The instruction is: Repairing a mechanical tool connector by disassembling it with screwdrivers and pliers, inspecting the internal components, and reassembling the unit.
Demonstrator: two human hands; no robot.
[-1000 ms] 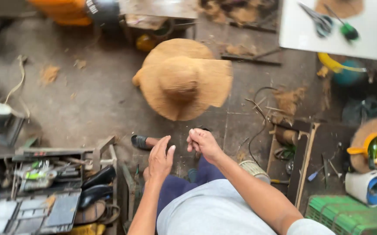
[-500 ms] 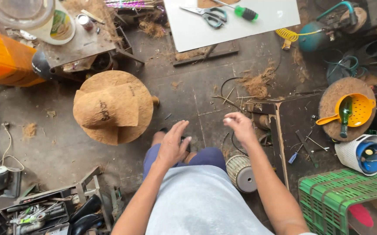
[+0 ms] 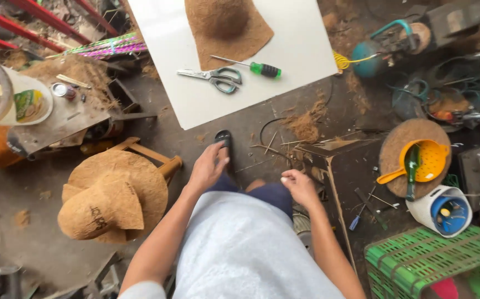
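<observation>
Orange colander (image 3: pixel 424 160) cradles a green bottle (image 3: pixel 411 168); left hand (image 3: pixel 207 166) open, right hand (image 3: pixel 298 187) curled, empty

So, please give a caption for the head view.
Empty hands, left hand and right hand, above knees, near fibre hats.

The hat (image 3: pixel 104 202) on the wooden stool (image 3: pixel 151 158) looks like rough, matt coconut fibre, as does the brown piece (image 3: pixel 226 25) lying on the smooth white board (image 3: pixel 195 99). The scissors (image 3: pixel 212 76) have bare metal blades, and the screwdriver (image 3: pixel 251 66) a glossy green plastic grip. The green crate (image 3: pixel 434 260) appears to be moulded plastic; the floor (image 3: pixel 35 177) is dull, dusty concrete.
</observation>
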